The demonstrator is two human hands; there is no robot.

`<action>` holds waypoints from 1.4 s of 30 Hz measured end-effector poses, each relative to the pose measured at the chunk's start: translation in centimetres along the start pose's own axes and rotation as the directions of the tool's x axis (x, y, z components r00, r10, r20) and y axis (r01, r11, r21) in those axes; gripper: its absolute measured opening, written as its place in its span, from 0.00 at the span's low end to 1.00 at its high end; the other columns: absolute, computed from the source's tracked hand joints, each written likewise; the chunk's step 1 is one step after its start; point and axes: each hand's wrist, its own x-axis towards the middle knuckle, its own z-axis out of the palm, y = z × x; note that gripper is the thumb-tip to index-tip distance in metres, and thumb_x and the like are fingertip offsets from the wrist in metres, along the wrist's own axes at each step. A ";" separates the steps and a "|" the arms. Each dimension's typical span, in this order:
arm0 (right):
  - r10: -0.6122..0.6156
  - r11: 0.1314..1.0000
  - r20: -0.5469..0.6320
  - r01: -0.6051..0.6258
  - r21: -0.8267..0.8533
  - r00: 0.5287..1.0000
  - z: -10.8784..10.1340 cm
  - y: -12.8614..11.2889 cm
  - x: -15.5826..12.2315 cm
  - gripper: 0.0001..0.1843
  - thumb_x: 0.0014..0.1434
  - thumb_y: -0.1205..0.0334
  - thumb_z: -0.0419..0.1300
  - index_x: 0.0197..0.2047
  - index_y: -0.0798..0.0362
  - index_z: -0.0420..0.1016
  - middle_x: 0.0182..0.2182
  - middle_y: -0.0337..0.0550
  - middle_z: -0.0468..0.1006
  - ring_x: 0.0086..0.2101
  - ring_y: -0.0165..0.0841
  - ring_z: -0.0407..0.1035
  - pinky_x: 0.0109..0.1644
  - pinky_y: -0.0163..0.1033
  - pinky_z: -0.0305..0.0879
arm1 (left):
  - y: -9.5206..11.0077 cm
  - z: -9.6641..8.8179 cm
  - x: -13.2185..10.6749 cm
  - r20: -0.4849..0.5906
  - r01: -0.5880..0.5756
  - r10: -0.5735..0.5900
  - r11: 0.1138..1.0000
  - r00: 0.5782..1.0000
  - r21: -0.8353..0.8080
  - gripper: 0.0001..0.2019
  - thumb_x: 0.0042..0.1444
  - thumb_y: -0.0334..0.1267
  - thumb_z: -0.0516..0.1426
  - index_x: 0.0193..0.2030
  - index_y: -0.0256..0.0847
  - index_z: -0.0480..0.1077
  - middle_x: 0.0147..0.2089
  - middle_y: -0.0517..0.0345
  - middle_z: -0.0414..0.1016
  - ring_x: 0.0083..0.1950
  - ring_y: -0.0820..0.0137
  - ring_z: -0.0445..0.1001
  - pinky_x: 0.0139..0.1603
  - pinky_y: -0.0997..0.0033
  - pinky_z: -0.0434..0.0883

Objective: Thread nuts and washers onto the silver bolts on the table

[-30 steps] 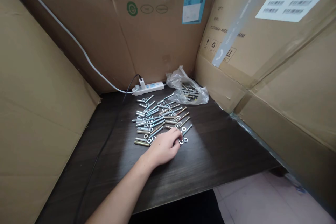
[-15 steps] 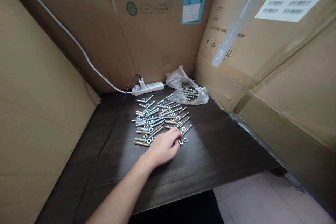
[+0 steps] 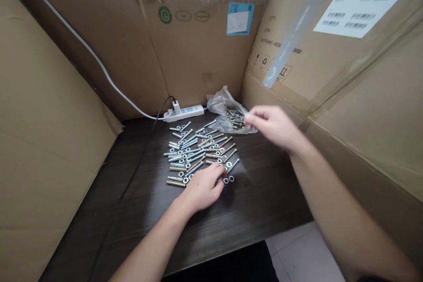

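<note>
My left hand [image 3: 206, 185] rests at the near edge of the laid-out hardware, its fingers curled down by the washers [image 3: 228, 179]; what they hold, if anything, is hidden. Over the right edge of a clear plastic bag [image 3: 218, 102] is my right hand [image 3: 272, 125], thumb and fingers pinched together and slightly blurred. I cannot make out anything between them. Bolts and small parts [image 3: 234, 116] lie heaped in the bag's mouth. On the dark tabletop, several bolts [image 3: 233, 166], metal sleeves [image 3: 176, 183], nuts and washers lie in slanted rows, silver and brassy.
A white power strip [image 3: 184, 113] with a plug lies at the back, beside the bag. Its white cable [image 3: 99, 59] climbs left, and a black cord [image 3: 132, 176] runs along the table's left side. Cardboard walls [image 3: 198, 53] stand left, behind and right.
My right hand has come into view from the right and reached the bag. My left hand stays in place over the hardware. The camera view has shifted slightly.
</note>
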 end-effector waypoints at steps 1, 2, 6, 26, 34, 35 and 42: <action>0.052 0.998 0.024 -0.052 0.017 0.998 0.6 0.8 -0.4 0.14 0.60 0.56 0.56 0.31 0.58 0.75 0.27 0.41 0.75 0.29 0.29 0.67 0.36 0.36 0.65 | 0.0 0.0 0.0 -0.003 -0.001 0.001 1.000 1.000 -0.003 0.09 0.54 0.26 0.47 0.37 0.43 0.65 0.38 0.60 0.69 0.36 0.71 0.68 0.38 0.73 0.65; 0.113 0.992 0.044 -0.116 0.056 0.993 1.3 1.6 -0.9 0.15 0.58 0.56 0.57 0.28 0.58 0.76 0.23 0.40 0.74 0.25 0.27 0.65 0.33 0.35 0.63 | 0.0 0.0 0.0 -0.008 -0.001 0.001 1.000 1.000 -0.006 0.09 0.55 0.26 0.47 0.37 0.43 0.65 0.38 0.60 0.69 0.36 0.71 0.68 0.38 0.73 0.65; 0.220 0.922 0.092 -0.238 0.305 0.971 3.3 3.4 -3.1 0.17 0.55 0.52 0.57 0.30 0.58 0.77 0.22 0.41 0.74 0.22 0.25 0.61 0.26 0.32 0.55 | 0.0 -0.1 0.1 -0.017 0.004 -0.004 1.000 1.000 -0.021 0.08 0.56 0.27 0.47 0.36 0.42 0.64 0.37 0.60 0.69 0.37 0.71 0.68 0.39 0.73 0.65; -0.022 0.927 0.223 -0.064 0.369 0.975 3.7 -2.5 -4.8 0.15 0.58 0.59 0.57 0.22 0.55 0.72 0.22 0.39 0.75 0.27 0.29 0.69 0.34 0.33 0.64 | 0.2 -0.1 -0.2 -0.332 -0.103 0.049 0.984 0.942 -0.146 0.06 0.58 0.30 0.51 0.42 0.41 0.64 0.33 0.59 0.67 0.31 0.74 0.66 0.34 0.74 0.65; 0.009 0.907 0.268 -0.120 0.403 0.963 5.7 -3.0 -5.8 0.17 0.58 0.55 0.57 0.22 0.53 0.73 0.21 0.38 0.74 0.26 0.30 0.68 0.35 0.35 0.65 | 0.7 -0.2 -0.3 -0.488 -0.126 0.088 0.991 0.868 -0.046 0.06 0.56 0.28 0.54 0.39 0.40 0.63 0.31 0.61 0.68 0.29 0.76 0.67 0.30 0.77 0.64; 0.013 0.906 0.265 -0.124 0.405 0.964 5.8 -3.0 -5.8 0.17 0.58 0.54 0.57 0.22 0.53 0.72 0.21 0.38 0.74 0.26 0.30 0.68 0.35 0.35 0.64 | 0.7 -0.2 -0.3 -0.495 -0.122 0.089 0.992 0.864 -0.035 0.05 0.56 0.28 0.54 0.38 0.40 0.63 0.30 0.61 0.68 0.29 0.76 0.66 0.30 0.77 0.64; 0.011 0.916 0.251 -0.111 0.386 0.968 6.5 -3.3 -6.2 0.17 0.58 0.55 0.56 0.21 0.54 0.71 0.21 0.39 0.73 0.25 0.29 0.66 0.33 0.34 0.63 | 0.8 -0.5 -0.5 -0.490 -0.138 0.103 0.990 0.866 -0.037 0.06 0.56 0.27 0.54 0.38 0.40 0.62 0.29 0.61 0.65 0.29 0.76 0.64 0.31 0.75 0.62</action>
